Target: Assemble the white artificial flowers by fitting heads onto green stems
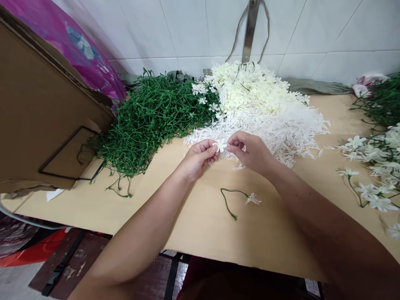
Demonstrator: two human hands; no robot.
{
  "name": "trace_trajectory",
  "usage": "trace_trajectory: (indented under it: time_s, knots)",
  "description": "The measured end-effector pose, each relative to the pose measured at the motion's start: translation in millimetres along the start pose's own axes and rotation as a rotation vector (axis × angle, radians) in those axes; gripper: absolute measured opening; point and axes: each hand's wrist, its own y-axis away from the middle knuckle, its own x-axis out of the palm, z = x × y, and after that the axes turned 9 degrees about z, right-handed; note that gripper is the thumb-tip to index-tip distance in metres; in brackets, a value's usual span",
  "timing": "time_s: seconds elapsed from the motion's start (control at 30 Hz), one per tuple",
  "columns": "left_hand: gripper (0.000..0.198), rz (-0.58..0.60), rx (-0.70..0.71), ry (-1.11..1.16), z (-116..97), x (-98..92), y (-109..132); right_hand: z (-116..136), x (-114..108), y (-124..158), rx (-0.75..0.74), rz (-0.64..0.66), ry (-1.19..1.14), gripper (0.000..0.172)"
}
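Nearest the viewer, a single green stem with a white bloom (238, 197) lay by itself on the bare bench (193, 225), apart from every heap and just below the hands, where either could reach it.

Above it, both hands met over the bench. The left hand (197, 159) was closed in a fingertip pinch on a small white flower (221, 145), and the right hand (250, 152) pinched the same flower from the other side. The piece was small and light, which appeared to explain the fingertip hold rather than a full grasp. It was held clear of the bench, just in front of the heaps.

Stock was sorted by kind. A heap of white spiky pieces (281, 129) lay directly behind the hands. A heap of green stems (146, 121) lay to the left, and cream petals (250, 89) were piled behind, toward the wall. Stemmed white flowers (371, 166) lay separately at the right edge.

A cardboard box (40, 112) stood at far left under a pink cloth (78, 46). A tiled wall (193, 29) closed the back.
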Motion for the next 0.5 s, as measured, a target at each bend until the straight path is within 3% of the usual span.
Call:
trace_trajectory:
  time_s: [0.2, 0.5]
  knots:
    - [0.032, 0.067, -0.037, 0.162, -1.8, 4.7, 4.0, 2.6, 3.1, -2.2, 0.067, 0.033, -0.505, 0.007]
    - [0.020, 0.076, -0.035, 0.291, -3.1, 6.4, 4.0, 6.1, 8.9, -0.7, 0.092, 0.022, -0.738, 0.025]
